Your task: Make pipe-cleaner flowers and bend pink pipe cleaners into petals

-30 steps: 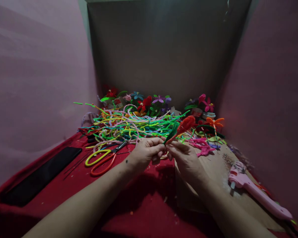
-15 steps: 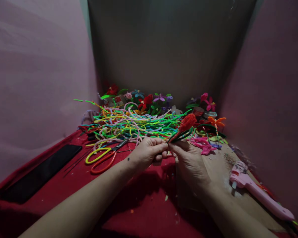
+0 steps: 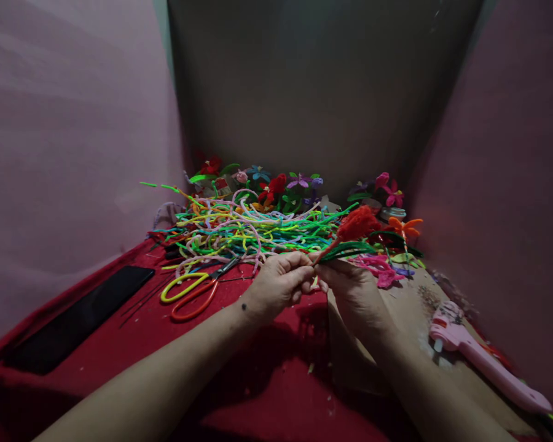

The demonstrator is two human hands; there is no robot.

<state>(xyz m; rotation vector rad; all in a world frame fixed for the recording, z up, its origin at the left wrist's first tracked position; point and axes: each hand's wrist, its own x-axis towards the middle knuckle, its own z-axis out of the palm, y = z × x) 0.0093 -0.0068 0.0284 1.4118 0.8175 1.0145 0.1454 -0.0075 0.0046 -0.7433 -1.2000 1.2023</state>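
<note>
Red fuzzy flower [image 3: 359, 223] is what I see up between the two hands, in front of the heap of coloured stems, its head tilted up to the right. The left hand [image 3: 283, 281] has its thumb and fingers pinched narrow on the lower end of the stalk. The right hand [image 3: 352, 294] is closed narrow too, its fingertips meeting the left ones where the stalk and the green leaf piece [image 3: 349, 248] come together; that green part leans out just below the red head. Behind them the heap of fuzzy stems [image 3: 258, 233] sprawls in green, yellow, pink and blue, with a row of made flowers [image 3: 271, 187] standing at its back. From here I spot the scissors [image 3: 193, 294] with one yellow and one red handle, lying near the left wrist on the red cloth [image 3: 133, 350], and farther left a flat black slab [image 3: 80, 319]. Over on the right, a pink glue gun [image 3: 488, 362] lies across the brown board [image 3: 408, 313], and bright pink fuzzy pieces [image 3: 381, 270] lie near the right hand, with an orange fuzzy piece [image 3: 404, 226] just behind them
</note>
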